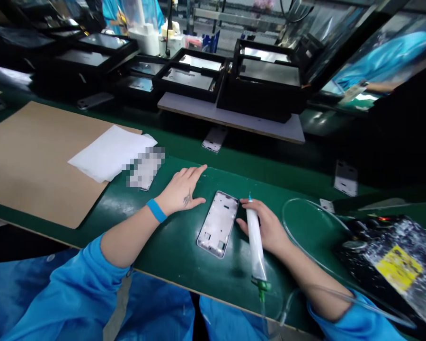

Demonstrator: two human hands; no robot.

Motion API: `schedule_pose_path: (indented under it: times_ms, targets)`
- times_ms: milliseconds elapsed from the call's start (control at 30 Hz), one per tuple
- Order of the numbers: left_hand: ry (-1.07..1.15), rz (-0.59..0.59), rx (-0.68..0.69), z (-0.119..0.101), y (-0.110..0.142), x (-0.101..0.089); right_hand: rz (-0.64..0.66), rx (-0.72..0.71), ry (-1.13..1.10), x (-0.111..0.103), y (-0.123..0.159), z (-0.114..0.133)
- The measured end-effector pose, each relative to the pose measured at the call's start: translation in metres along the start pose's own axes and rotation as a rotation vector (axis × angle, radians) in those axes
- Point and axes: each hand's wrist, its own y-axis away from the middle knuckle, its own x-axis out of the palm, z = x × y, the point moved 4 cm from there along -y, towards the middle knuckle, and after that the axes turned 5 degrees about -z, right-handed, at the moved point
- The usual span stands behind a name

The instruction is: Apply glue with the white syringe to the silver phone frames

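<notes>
A silver phone frame (219, 224) lies on the green table between my two hands. My left hand (184, 190) rests to its left, palm down with fingers stretched out, holding nothing. In my right hand (264, 222) is a white glue dispensing syringe (255, 246), gripped with its blue needle tip pointing away from me and its green end cap towards me. The fingertips of that hand come close to the frame's right edge; whether they touch it I cannot tell. A clear hose (301, 251) lies beside my right forearm.
At right stands a smeared dispenser box (394, 255) with a yellow label. Brown board (46, 161) and white paper (110, 151) lie at left, near a partly pixelated phone part (145, 173). More frames (215, 138) lie farther back, below stacked black trays (262, 90). People in blue work beyond.
</notes>
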Motion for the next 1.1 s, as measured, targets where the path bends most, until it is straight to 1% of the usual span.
schedule_pose_path:
  times_ms: [100,167,200,233,267,300,367,433,467,500,567,600,633,667,700,733,800,833,867,900,933,1000,1067,1100]
  targets:
    - [0.098,0.041,0.069,-0.004,0.0,0.001,0.094,-0.055,-0.12,0.016,-0.012,0.018]
    - [0.145,0.066,0.132,-0.008,0.001,0.001,0.145,-0.093,-0.158,0.027,-0.021,0.023]
    - [0.156,0.082,0.161,-0.011,0.002,0.001,0.136,-0.095,-0.165,0.032,-0.027,0.022]
    - [0.161,0.106,0.189,-0.015,0.004,0.002,0.09,-0.077,-0.171,0.034,-0.032,0.018]
    - [0.163,0.133,0.212,-0.019,0.006,0.004,0.009,-0.03,-0.184,0.034,-0.037,0.011]
    - [0.166,0.168,0.237,-0.025,0.009,0.006,-0.095,0.046,-0.212,0.033,-0.041,0.001]
    - [0.184,0.249,0.312,-0.043,0.015,0.014,-0.32,0.267,-0.325,0.027,-0.047,-0.024]
    - [0.208,0.319,0.426,-0.067,0.022,0.026,-0.484,0.512,-0.504,0.023,-0.049,-0.048]
    - [0.215,0.342,0.49,-0.08,0.025,0.033,-0.531,0.602,-0.601,0.023,-0.051,-0.056]
    - [0.216,0.354,0.552,-0.093,0.027,0.039,-0.56,0.66,-0.688,0.023,-0.053,-0.062]
    - [0.196,0.344,0.633,-0.111,0.03,0.047,-0.571,0.707,-0.816,0.024,-0.059,-0.066]
    - [0.166,0.325,0.648,-0.116,0.029,0.048,-0.564,0.709,-0.849,0.024,-0.06,-0.066]
    - [0.117,0.298,0.634,-0.117,0.027,0.047,-0.554,0.707,-0.861,0.024,-0.061,-0.066]
    - [0.048,0.264,0.582,-0.113,0.024,0.043,-0.546,0.706,-0.855,0.023,-0.06,-0.065]
    - [-0.034,0.225,0.486,-0.106,0.02,0.038,-0.543,0.706,-0.83,0.021,-0.058,-0.064]
    - [-0.123,0.186,0.35,-0.095,0.016,0.031,-0.541,0.707,-0.791,0.019,-0.055,-0.063]
    - [-0.284,0.115,0.029,-0.07,0.01,0.015,-0.511,0.703,-0.7,0.018,-0.047,-0.058]
    - [-0.335,0.091,-0.104,-0.058,0.009,0.008,-0.468,0.687,-0.665,0.02,-0.044,-0.052]
    - [-0.36,0.076,-0.192,-0.05,0.008,0.003,-0.407,0.654,-0.641,0.023,-0.042,-0.045]
    - [-0.354,0.071,-0.233,-0.044,0.008,0.001,-0.323,0.603,-0.625,0.027,-0.04,-0.036]
    - [-0.319,0.07,-0.236,-0.04,0.008,0.0,-0.221,0.541,-0.605,0.032,-0.04,-0.026]
    - [-0.199,0.063,-0.201,-0.036,0.009,0.001,-0.023,0.426,-0.537,0.042,-0.038,-0.007]
    - [-0.115,0.02,-0.219,-0.026,0.007,0.001,0.098,0.376,-0.482,0.047,-0.035,0.003]
    - [-0.106,-0.022,-0.256,-0.018,0.006,-0.001,0.125,0.373,-0.484,0.047,-0.033,0.004]
